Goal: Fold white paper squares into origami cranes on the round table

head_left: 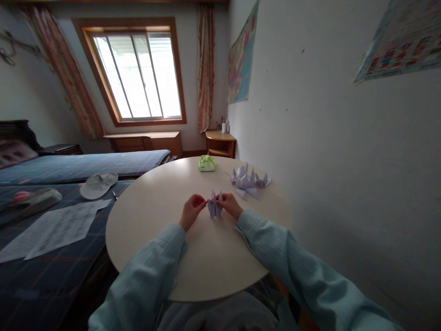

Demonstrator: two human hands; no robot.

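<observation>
A pale purple folded paper crane (215,210) is held between my hands, above the middle of the round table. My left hand (193,209) pinches its left tip between thumb and fingers. On the other side, my right hand (230,203) grips the crane near its upper right part, with the fingertips partly hidden behind the paper. Farther back on the right lies a group of several folded paper cranes (246,180) in the same pale purple.
The round cream table (151,230) has a green-and-white tissue pack (207,164) near its far edge. To the left, a bed (82,250) carries paper sheets (65,227), a pale cap (98,185) and a pen (115,195). A white wall (330,184) stands close on the right.
</observation>
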